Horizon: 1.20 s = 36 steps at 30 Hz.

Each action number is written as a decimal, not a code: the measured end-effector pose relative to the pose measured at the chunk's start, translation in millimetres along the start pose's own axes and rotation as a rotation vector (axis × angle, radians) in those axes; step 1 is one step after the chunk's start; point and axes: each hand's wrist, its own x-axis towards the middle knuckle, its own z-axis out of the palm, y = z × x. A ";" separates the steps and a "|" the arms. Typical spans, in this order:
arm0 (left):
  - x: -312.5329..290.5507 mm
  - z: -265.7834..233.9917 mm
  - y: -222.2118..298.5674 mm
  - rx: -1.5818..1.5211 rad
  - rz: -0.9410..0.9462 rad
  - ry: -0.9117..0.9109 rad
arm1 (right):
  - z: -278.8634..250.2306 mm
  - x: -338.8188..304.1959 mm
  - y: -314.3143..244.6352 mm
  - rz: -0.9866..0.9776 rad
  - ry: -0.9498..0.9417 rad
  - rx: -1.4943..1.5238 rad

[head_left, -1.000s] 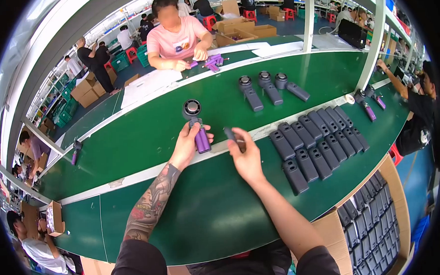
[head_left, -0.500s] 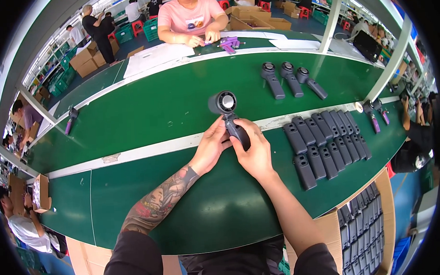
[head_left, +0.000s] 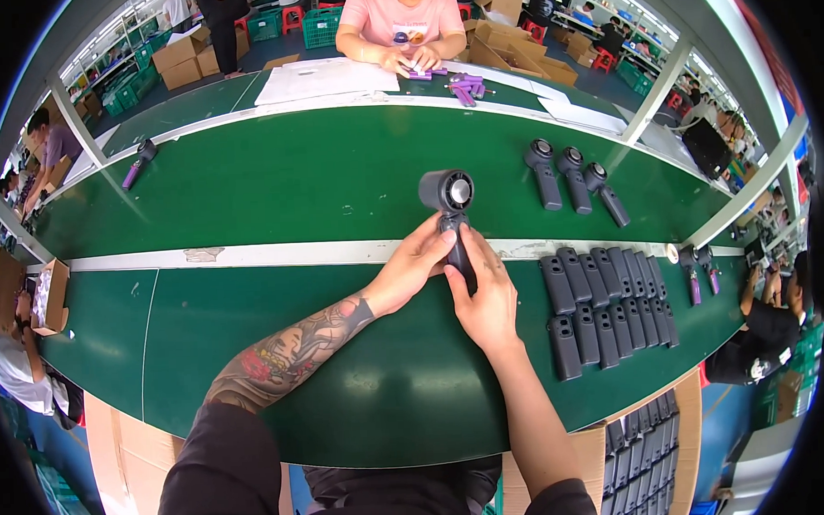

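A dark grey handheld fan (head_left: 448,193) is held upright above the near edge of the belt, its round head facing up and to the right with a silver centre. My left hand (head_left: 414,265) closes its fingers around the neck and upper handle. My right hand (head_left: 486,298) wraps the handle from the right, its thumb along the front, hiding much of the lower handle. To the right of my hand lie dark grey handle shells (head_left: 586,335) in two neat rows on the green table.
Three grey handheld fans (head_left: 571,172) lie on the green belt (head_left: 291,184) ahead. Fans with purple handles lie at far left (head_left: 140,163) and far right (head_left: 695,279). A carton (head_left: 688,429) of shells stands lower right. Opposite, a person in pink (head_left: 404,22) handles purple parts.
The fan's handle has swung from slanting lower right to nearly upright, with both hands still around it. My view has turned, so the surroundings sit differently. The person opposite has moved their hands.
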 end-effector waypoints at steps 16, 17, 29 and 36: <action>0.9 -9.2 0.0 0.304 0.205 -0.063 | 12.3 0.3 -1.3 0.015 0.059 0.116; 0.4 -9.7 0.1 0.305 0.214 -0.055 | 10.8 1.1 -4.0 0.016 0.040 0.099; 0.8 -19.6 1.9 0.309 0.119 -0.072 | 18.4 4.3 -1.0 0.463 -0.119 0.703; 12.9 -31.0 -10.2 0.375 0.128 -0.139 | 9.0 6.6 5.0 0.340 -0.205 0.486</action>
